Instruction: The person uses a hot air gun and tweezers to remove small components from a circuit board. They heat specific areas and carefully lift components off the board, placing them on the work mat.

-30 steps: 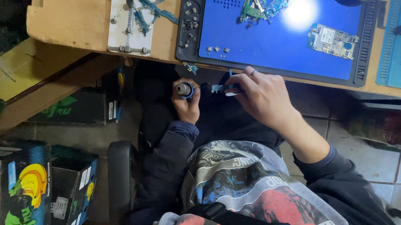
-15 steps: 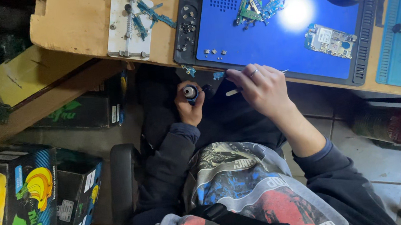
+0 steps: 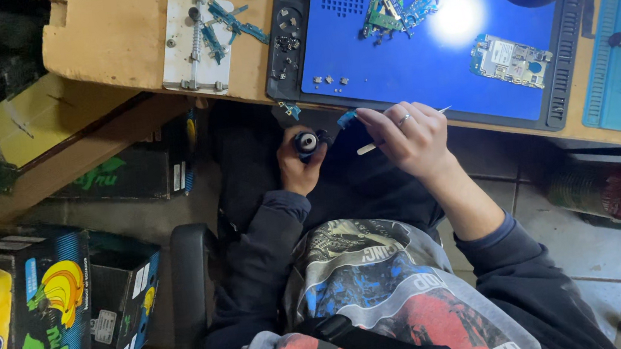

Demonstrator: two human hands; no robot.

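Below the blue mat [image 3: 425, 83], the left hand [image 3: 300, 166] grips a small black jar [image 3: 307, 143]. The right hand [image 3: 409, 138] fingers pinch a blue chip [image 3: 346, 119] and a white stick [image 3: 370, 147].

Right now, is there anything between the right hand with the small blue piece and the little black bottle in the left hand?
Nothing visible. The left hand holds the black bottle upright; the right hand holds the blue piece just beside it, with open space between them.
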